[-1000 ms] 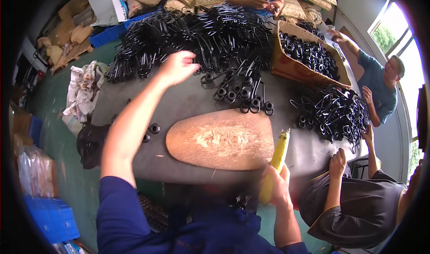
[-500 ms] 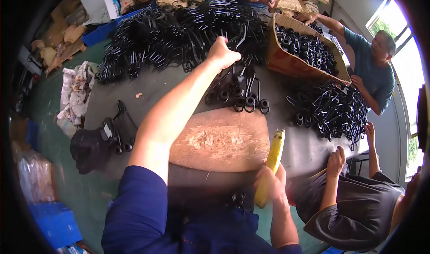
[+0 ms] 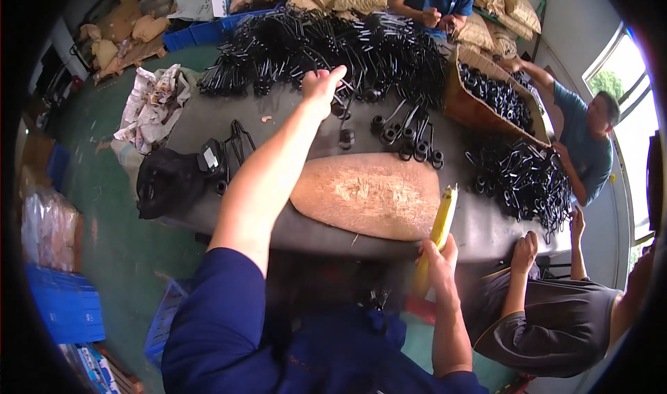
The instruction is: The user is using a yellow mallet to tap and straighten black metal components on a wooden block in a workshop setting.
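Note:
Reaching across the grey table, my left hand [image 3: 321, 90] is closed at the near edge of a big heap of black bent rods [image 3: 278, 50]. Its fingers grip a thin black rod part, and dark round ends hang beside and below them. My right hand [image 3: 440, 258] is wrapped round a long yellow tool [image 3: 445, 217], held upright with a small pronged tip; its kind is unclear. Between my arms lies a worn oval wooden board [image 3: 368, 196], roughened in the middle. Several rods with black rubber rings [image 3: 417, 144] rest just beyond the board.
A cardboard box [image 3: 462, 106] of black rings stands at the far right, with another rod pile [image 3: 521, 186] nearer. A black bag [image 3: 167, 182] and a few rods are at the left. Co-workers are at the far side and the right [image 3: 549, 317].
My left hand has drawn back slightly from the heap with a black rod part. The view has shifted, so the table sits farther right. The yellow tool stays in my right hand.

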A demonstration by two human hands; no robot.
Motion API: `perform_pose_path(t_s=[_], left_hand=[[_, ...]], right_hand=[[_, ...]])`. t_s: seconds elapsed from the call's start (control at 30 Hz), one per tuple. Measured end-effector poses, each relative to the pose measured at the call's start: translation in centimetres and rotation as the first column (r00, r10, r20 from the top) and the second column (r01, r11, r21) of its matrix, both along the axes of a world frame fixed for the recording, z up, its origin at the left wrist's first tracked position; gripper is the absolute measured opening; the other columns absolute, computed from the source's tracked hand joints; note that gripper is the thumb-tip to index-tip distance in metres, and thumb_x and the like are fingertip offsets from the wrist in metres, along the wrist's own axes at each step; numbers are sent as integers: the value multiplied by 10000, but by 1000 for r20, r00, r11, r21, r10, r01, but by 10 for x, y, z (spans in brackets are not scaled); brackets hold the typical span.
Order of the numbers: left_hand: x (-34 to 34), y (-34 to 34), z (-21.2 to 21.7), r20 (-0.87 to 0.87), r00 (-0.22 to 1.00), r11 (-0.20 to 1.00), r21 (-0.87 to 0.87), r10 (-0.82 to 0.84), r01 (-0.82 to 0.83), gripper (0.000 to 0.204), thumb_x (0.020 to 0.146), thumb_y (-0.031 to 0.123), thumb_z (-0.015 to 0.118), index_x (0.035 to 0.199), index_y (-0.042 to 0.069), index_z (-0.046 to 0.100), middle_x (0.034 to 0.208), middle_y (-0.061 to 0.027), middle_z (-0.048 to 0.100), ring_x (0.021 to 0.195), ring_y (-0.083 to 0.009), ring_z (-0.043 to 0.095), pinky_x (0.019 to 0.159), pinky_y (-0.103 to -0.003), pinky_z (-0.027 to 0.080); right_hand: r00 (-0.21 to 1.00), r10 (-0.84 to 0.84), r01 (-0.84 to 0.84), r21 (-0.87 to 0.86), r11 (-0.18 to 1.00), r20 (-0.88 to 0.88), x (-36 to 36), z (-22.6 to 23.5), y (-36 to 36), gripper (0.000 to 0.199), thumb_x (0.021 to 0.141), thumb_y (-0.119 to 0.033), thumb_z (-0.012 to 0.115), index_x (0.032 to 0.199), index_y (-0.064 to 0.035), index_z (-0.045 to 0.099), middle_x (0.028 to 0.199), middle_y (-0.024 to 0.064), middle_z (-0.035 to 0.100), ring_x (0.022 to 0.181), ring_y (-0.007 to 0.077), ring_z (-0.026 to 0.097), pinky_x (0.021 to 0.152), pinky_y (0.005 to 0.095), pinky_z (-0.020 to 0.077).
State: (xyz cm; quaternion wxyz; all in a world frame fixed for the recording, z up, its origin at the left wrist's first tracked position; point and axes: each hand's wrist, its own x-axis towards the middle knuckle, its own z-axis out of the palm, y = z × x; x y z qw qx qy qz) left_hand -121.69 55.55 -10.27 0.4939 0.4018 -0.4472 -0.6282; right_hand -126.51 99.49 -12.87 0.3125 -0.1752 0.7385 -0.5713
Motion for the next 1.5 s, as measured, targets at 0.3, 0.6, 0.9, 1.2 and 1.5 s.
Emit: perform_pose_path(t_s=[0.3, 0.6, 0.9, 1.2, 1.5], left_hand=[[17, 41, 25, -162, 979, 993, -27, -122, 119, 277, 771, 271, 800, 828, 92, 597, 745, -36, 649, 628, -142, 635, 615, -288, 528], [28, 46, -31, -109, 981, 962, 203, -161, 181, 318, 788, 309, 791, 787, 55, 601, 661, -74, 651, 527, -158, 638, 454, -268, 515], [113, 45, 8, 493, 831, 909, -170, -256, 381, 849, 720, 305, 780, 1373, -63, 380, 1343, -260, 487, 1258, -300, 486, 1009, -370, 430], [379, 24, 5, 980, 96, 692, -192, 175, 696, 710, 673, 209, 784, 1329, 126, 522, 1379, -225, 458, 1300, -380, 417, 1076, -439, 347], [335, -30, -20, 914, -37, 899, -390, 405, 202, 509, 771, 283, 751, 1204, 81, 575, 1158, -155, 589, 1140, -345, 534, 945, -482, 444]], right_hand=[[996, -37, 41, -45, 998, 82, -1, 5, 9, 204, 868, -118, 631, 962, -17, 480, 730, 68, 570, 514, 150, 551, 471, 276, 480], [997, 56, -61, 113, 992, 46, -4, 20, -3, 216, 862, -142, 646, 979, -23, 509, 722, 70, 584, 492, 161, 550, 450, 287, 470], [985, 96, -104, 48, 993, 142, -15, 14, 0, 219, 895, -184, 610, 1000, -26, 499, 701, 91, 578, 462, 196, 560, 428, 295, 470], [980, 26, -38, 56, 998, 195, -21, 4, -3, 230, 886, -223, 595, 988, -52, 480, 694, 101, 570, 456, 215, 564, 429, 314, 476], [979, -14, -4, 91, 996, 202, -19, 5, -2, 253, 869, -233, 623, 987, -62, 479, 700, 94, 571, 464, 206, 566, 427, 318, 482]])
